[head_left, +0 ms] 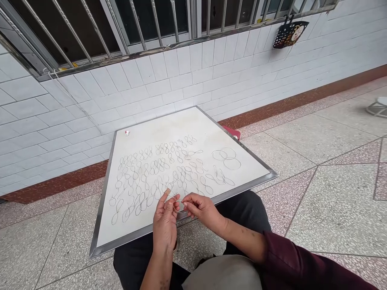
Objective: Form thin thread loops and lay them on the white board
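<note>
Just over the table's near edge, a thin wire loop [180, 212] is held between my two hands. My left hand [165, 219] pinches its left side between thumb and fingers, with the index fingertip pointing up. On the right side, my right hand [203, 209] grips the wire with thumb and forefinger. Many figure-eight wire loops [140, 204] lie in rough rows on the white tabletop [160, 131], some overlapping. Near the right edge, a few larger round wire rings [232, 168] overlap one another.
A metal rim [121, 244] borders the table, which stands against a white tiled wall [181, 86]. A small red-and-white item [127, 133] sits at the far left corner. Barred windows are above, with a black basket [288, 34] hanging there. A white stool [379, 106] stands far right.
</note>
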`<state>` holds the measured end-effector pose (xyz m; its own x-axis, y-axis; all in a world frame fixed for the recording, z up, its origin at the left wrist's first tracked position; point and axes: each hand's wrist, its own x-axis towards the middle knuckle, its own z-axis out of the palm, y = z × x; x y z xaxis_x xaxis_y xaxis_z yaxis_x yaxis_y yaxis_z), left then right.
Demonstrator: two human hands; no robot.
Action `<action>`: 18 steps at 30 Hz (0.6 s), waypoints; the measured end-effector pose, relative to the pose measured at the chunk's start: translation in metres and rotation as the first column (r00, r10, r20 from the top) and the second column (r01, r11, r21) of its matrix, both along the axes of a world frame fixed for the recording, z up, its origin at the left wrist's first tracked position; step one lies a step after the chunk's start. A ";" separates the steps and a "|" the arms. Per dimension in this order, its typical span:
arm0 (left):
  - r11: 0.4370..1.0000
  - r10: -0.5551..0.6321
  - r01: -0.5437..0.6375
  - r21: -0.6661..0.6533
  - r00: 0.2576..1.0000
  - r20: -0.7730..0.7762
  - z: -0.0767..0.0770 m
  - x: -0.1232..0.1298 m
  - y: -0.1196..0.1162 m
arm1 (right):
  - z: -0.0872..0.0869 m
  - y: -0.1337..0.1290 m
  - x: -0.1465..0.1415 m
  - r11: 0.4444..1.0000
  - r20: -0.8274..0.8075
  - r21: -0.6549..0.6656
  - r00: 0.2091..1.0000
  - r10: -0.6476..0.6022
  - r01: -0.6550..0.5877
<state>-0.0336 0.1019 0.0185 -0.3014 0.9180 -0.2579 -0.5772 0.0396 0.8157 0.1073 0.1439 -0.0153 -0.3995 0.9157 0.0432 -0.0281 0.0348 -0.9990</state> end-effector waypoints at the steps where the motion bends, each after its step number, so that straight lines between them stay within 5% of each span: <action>1: 1.000 -0.006 0.006 0.000 1.000 0.030 -0.001 -0.001 0.000 | 0.001 0.000 0.000 1.000 0.001 0.000 1.000 0.002 -0.002; 8: 0.996 -0.083 0.079 0.038 0.991 0.101 -0.008 -0.008 -0.005 | 0.007 -0.003 0.001 1.000 0.009 0.011 1.000 -0.007 0.007; 14: 0.988 -0.120 0.117 0.099 0.992 0.029 -0.012 -0.011 -0.010 | 0.011 -0.005 0.001 1.000 0.031 0.006 0.999 0.005 -0.006; 18: 0.995 -0.067 0.073 0.073 0.994 -0.082 -0.015 -0.011 -0.012 | 0.012 -0.007 0.002 0.992 0.151 0.124 0.988 -0.030 0.011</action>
<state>-0.0445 0.0894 0.0038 -0.2529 0.9533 -0.1650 -0.5087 0.0141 0.8608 0.1094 0.1369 -0.0033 -0.3914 0.9153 0.0955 0.1258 0.1560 -0.9797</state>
